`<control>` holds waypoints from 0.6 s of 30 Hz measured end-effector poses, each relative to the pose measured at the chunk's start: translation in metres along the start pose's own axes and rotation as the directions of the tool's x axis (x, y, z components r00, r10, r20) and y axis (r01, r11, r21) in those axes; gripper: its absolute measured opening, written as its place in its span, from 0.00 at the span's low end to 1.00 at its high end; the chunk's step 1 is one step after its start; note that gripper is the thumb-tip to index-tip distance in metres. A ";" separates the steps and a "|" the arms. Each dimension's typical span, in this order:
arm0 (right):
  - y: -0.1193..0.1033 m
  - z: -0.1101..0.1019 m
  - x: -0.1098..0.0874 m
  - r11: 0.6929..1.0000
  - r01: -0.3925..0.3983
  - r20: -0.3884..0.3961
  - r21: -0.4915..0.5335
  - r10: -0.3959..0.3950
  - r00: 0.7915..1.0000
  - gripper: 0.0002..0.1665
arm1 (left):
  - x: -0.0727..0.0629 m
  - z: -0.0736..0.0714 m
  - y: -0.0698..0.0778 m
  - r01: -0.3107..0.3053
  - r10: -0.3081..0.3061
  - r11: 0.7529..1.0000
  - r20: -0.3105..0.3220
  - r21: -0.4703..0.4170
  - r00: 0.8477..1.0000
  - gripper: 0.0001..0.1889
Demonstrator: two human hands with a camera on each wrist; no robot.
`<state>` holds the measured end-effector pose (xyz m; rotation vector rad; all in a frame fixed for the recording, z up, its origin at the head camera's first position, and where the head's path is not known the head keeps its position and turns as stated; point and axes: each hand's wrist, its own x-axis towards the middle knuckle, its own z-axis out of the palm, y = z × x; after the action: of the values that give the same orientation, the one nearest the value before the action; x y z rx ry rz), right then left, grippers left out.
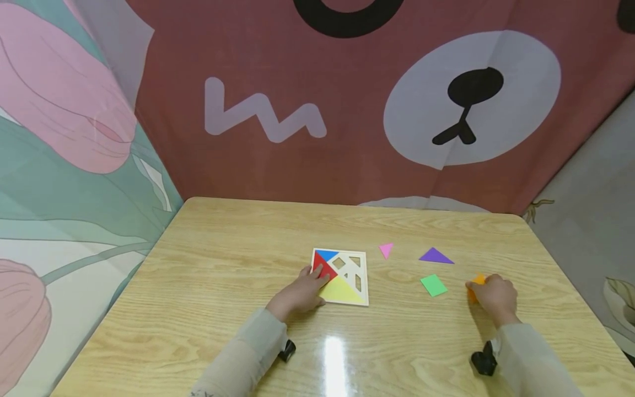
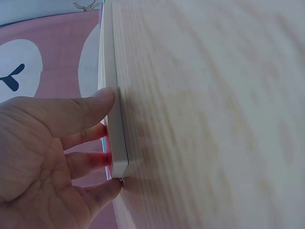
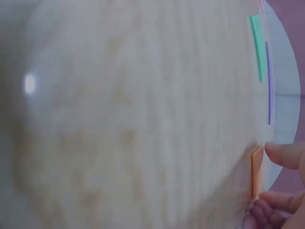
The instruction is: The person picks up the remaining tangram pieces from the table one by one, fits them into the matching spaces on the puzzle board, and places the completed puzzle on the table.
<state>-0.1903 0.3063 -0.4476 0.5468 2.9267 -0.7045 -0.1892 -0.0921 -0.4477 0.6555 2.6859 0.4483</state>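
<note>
A white-framed tangram board (image 1: pixel 366 278) lies on the table with a blue triangle (image 1: pixel 327 255), a red triangle (image 1: pixel 317 261) and a yellow triangle (image 1: pixel 342 291) seated in it. My left hand (image 1: pixel 303 291) rests on its left side, fingertips over the red triangle; in the left wrist view the thumb touches the frame's side edge and the little finger sits at its corner. Far to the right, my right hand (image 1: pixel 498 298) pinches an orange tangram piece (image 3: pixel 257 172) between thumb and fingers. The piece is partly hidden by the hand in the head view.
Between the board and my right hand lie a small pink triangle (image 1: pixel 386 250), a purple triangle (image 1: pixel 436 256) and a green square (image 1: pixel 434 285). Several cut-out slots show in the board's right half. A printed curtain (image 1: pixel 347 165) hangs behind the wooden table (image 1: pixel 208 259).
</note>
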 end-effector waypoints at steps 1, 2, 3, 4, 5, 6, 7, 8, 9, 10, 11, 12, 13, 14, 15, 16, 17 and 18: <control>-0.001 -0.001 0.000 1.000 -0.017 0.002 -0.012 0.017 1.000 0.37 | 0.000 0.000 0.000 0.002 -0.002 1.000 0.000 0.001 1.000 0.30; -0.002 -0.001 0.001 0.999 -0.034 0.004 -0.026 0.034 0.999 0.37 | 0.000 -0.001 0.001 0.003 -0.003 1.000 -0.001 0.000 1.000 0.30; -0.003 -0.002 0.002 0.998 -0.052 0.006 -0.043 0.053 0.999 0.38 | -0.001 -0.001 0.001 0.005 -0.005 1.000 -0.001 0.001 1.000 0.30; -0.003 -0.002 0.002 0.996 -0.068 0.007 -0.053 0.068 0.998 0.38 | -0.001 -0.001 0.002 0.006 -0.006 1.000 0.001 0.001 1.000 0.30; -0.003 -0.002 0.003 0.995 -0.083 0.011 -0.062 0.084 0.996 0.37 | -0.002 -0.002 0.002 0.006 -0.006 1.000 0.003 0.000 1.000 0.30; -0.003 -0.002 0.003 0.994 -0.090 0.014 -0.067 0.091 0.996 0.37 | -0.002 -0.002 0.003 0.006 -0.006 1.000 0.003 0.000 1.000 0.30; -0.003 -0.002 0.004 0.993 -0.099 0.016 -0.070 0.101 0.995 0.36 | -0.002 -0.003 0.003 0.007 -0.007 1.000 0.004 -0.001 1.000 0.30; -0.003 -0.002 0.004 0.992 -0.106 0.022 -0.070 0.107 0.994 0.35 | -0.003 -0.003 0.004 0.006 -0.006 1.000 0.004 -0.001 1.000 0.30; -0.003 -0.002 0.005 0.992 -0.106 0.025 -0.072 0.108 0.994 0.33 | -0.003 -0.003 0.004 0.003 -0.003 1.000 0.002 -0.001 1.000 0.30; -0.004 -0.002 0.005 0.992 -0.106 0.029 -0.068 0.108 0.994 0.32 | -0.003 -0.004 0.004 0.003 -0.003 1.000 0.002 -0.001 1.000 0.30; -0.004 -0.003 0.005 0.993 -0.105 0.031 -0.062 0.107 0.994 0.30 | -0.003 -0.004 0.004 0.002 -0.002 1.000 0.001 -0.001 1.000 0.30; -0.004 -0.003 0.005 0.993 -0.102 0.034 -0.054 0.104 0.994 0.29 | -0.003 -0.004 0.004 0.001 -0.001 1.000 0.000 0.000 1.000 0.30; -0.004 -0.004 0.005 0.994 -0.098 0.037 -0.048 0.100 0.994 0.28 | -0.003 -0.004 0.004 0.000 0.000 1.000 -0.001 0.002 1.000 0.30; -0.004 -0.004 0.004 0.995 -0.093 0.039 -0.043 0.095 0.995 0.27 | -0.003 -0.004 0.004 0.000 0.000 1.000 -0.001 0.003 1.000 0.30; -0.004 -0.005 0.004 0.995 -0.087 0.042 -0.037 0.089 0.995 0.26 | -0.003 -0.004 0.004 -0.001 0.001 1.000 -0.001 0.005 1.000 0.30; -0.004 -0.005 0.004 0.996 -0.087 0.046 -0.029 0.089 0.995 0.26 | -0.003 -0.004 0.004 0.000 0.000 1.000 0.001 0.004 1.000 0.30; -0.004 -0.006 0.003 0.996 -0.085 0.049 -0.022 0.086 0.995 0.26 | -0.004 -0.004 0.004 0.001 -0.001 1.000 0.001 0.002 1.000 0.30; -0.004 -0.006 0.003 0.996 -0.083 0.053 -0.017 0.084 0.995 0.26 | -0.004 -0.004 0.004 0.001 -0.001 1.000 0.002 0.001 1.000 0.30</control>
<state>-0.1946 0.3066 -0.4408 0.6342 2.8391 -0.6762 -0.1864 -0.0917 -0.4417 0.6545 2.6844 0.4465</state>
